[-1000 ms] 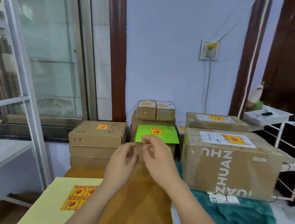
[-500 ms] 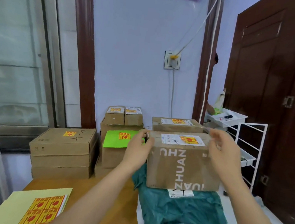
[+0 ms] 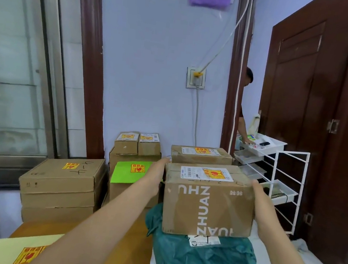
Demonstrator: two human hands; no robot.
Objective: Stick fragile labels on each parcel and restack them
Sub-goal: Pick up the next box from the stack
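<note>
We've got both hands on the big cardboard parcel (image 3: 208,203) at centre-right, printed ZHUAN upside down. The left hand (image 3: 152,178) is flat against its nine o'clock side, the right hand (image 3: 263,204) flat against its three o'clock side; fingers on both reach behind the box, so we can't tell how they curl. A red-and-yellow fragile label (image 3: 215,173) sits on its top beside the white shipping slip. The parcel rests on a teal bag (image 3: 204,261) on the wooden counter (image 3: 126,254). At seven o'clock lies the label sheet (image 3: 12,252). At ten o'clock, a labelled box stack (image 3: 60,188); beside it a green-topped box (image 3: 130,172).
</note>
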